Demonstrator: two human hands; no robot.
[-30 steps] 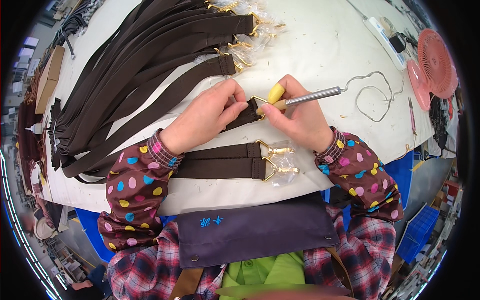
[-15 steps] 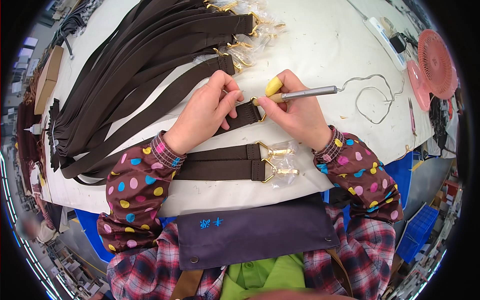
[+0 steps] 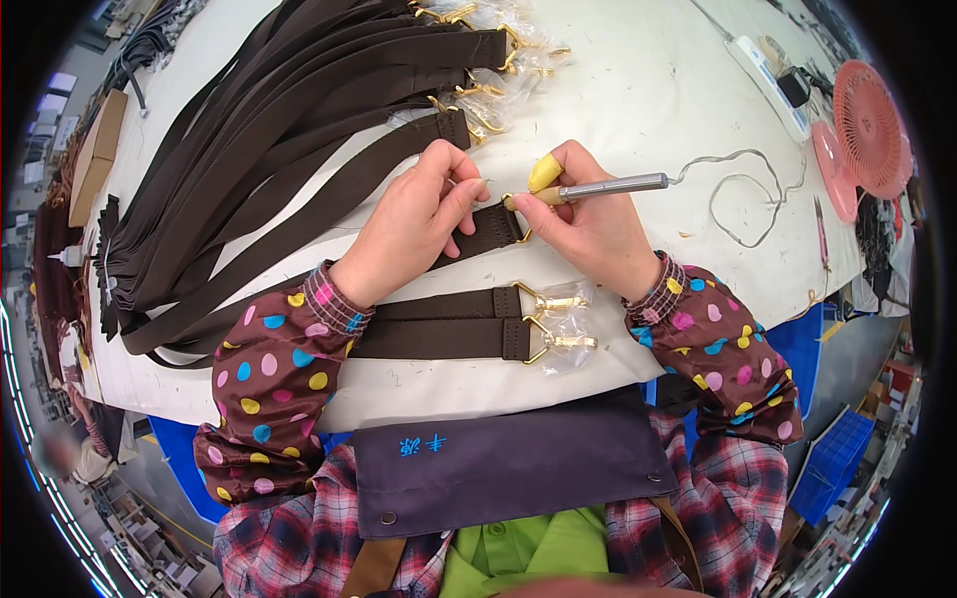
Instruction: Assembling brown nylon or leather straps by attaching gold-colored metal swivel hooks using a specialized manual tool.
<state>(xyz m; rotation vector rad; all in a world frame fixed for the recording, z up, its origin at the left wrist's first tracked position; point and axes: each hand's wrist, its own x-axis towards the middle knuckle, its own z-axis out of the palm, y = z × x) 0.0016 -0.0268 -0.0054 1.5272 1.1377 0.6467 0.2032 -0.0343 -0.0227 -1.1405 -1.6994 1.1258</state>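
Note:
My left hand (image 3: 414, 224) is closed in a pinch above a dark brown webbing strap (image 3: 490, 229). A fine thread seems to show at its fingertips, too thin to be sure. My right hand (image 3: 593, 224), a yellow finger cover (image 3: 544, 172) on one finger, grips a corded pen-shaped tool (image 3: 618, 184) with a tan front and metal barrel. The tool's front end meets the strap's end beside its gold ring (image 3: 522, 224); the exact tip is hidden by my fingers. Nearer me lie two strap ends (image 3: 449, 339) with gold clasps (image 3: 563, 342) in clear plastic.
A thick bundle of brown straps (image 3: 259, 120) covers the table's left, gold hooks in plastic (image 3: 488, 90) at its far end. The tool's thin cord (image 3: 738, 234) loops rightward. A white power strip (image 3: 768, 85), pink fan (image 3: 867, 130) and tweezers-like tool (image 3: 821, 234) are at the right.
Both hands hold nearly the same place. The pen-shaped tool's rear end has shifted very slightly left and down, and my left hand has moved a touch right.

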